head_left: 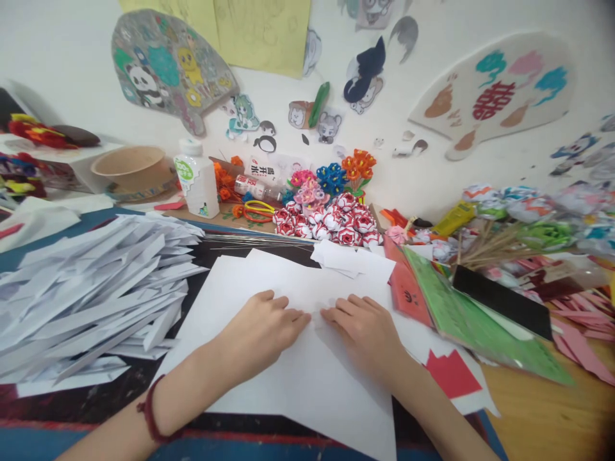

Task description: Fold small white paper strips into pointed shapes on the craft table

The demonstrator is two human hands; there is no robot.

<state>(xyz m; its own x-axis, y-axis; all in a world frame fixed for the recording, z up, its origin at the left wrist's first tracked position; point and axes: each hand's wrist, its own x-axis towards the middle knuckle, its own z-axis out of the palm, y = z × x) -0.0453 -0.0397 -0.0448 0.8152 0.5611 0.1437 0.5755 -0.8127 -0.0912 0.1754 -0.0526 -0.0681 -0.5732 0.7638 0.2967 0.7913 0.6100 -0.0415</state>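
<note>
My left hand [269, 326] and my right hand [362, 333] face each other over large white paper sheets [259, 394], with only a narrow gap between their fingertips. Both hands are closed, thumbs and forefingers pinched together. A small piece of white paper [318, 317] seems to be held between them; its outline blends into the sheets beneath. A dark red cord bracelet [152, 413] circles my left wrist. Past the fingers, a few white paper scraps [353, 258] lie on the top edge of the sheets.
Many folded white paper strips [100, 294] heap at left. Behind are thin wires [254, 241], a white glue bottle [198, 182] and red-white paper flowers [336, 221]. At right lie a green packet [473, 320], a black phone [502, 301] and red paper [451, 374].
</note>
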